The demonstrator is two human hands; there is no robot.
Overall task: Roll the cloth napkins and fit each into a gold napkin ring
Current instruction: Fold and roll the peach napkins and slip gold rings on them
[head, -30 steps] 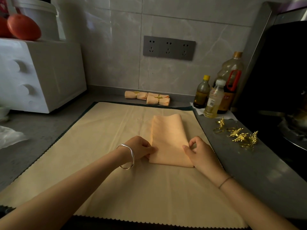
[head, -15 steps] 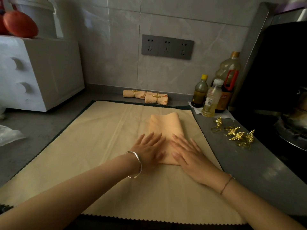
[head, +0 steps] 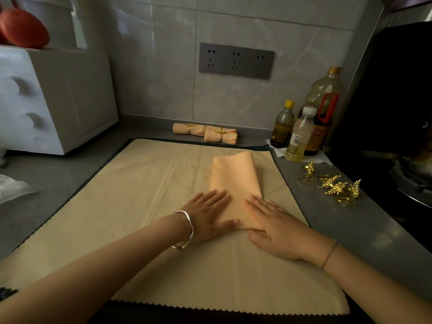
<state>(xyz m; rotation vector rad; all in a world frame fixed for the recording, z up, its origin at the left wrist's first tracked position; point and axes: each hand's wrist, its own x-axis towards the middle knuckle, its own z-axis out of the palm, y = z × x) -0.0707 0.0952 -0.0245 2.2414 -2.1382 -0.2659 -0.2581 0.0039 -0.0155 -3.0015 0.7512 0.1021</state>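
Peach cloth, folded into a long narrow strip: the napkin point(head: 236, 181) lies on the right half of the beige mat point(head: 131, 206), its length running away from me toward the wall. On my screen both hands lie flat on its near end. The left hand point(head: 207, 218) has its straight fingers spread over the napkin's near left edge and its thumb stretched along the near hem. It grasps nothing and only presses. The right hand point(head: 278, 226) is likewise released, palm down, with straight fingers over the near right corner and its heel on the mat. The two hands are just beside each other, and a wedge of napkin shows between them. A silver bangle point(head: 185, 230) sits on the left wrist and a thin cord bracelet point(head: 329, 253) on the right.

Right of the mat, on the grey counter point(head: 350, 230), I see a loose cluster of gold napkin rings point(head: 336, 187) with leaf sprigs, well apart from the hands. Beyond the mat's far edge, against the wall, two rolled napkins point(head: 211, 135) lie end to end, each banded by a gold ring. Three bottles point(head: 301, 134) stand in the far right corner. A grey socket plate point(head: 236, 60) is set in the tiled wall above. At far left stands a white appliance point(head: 53, 99) with a round red-orange thing point(head: 23, 28) on top. The right edge is too dark for me to read.
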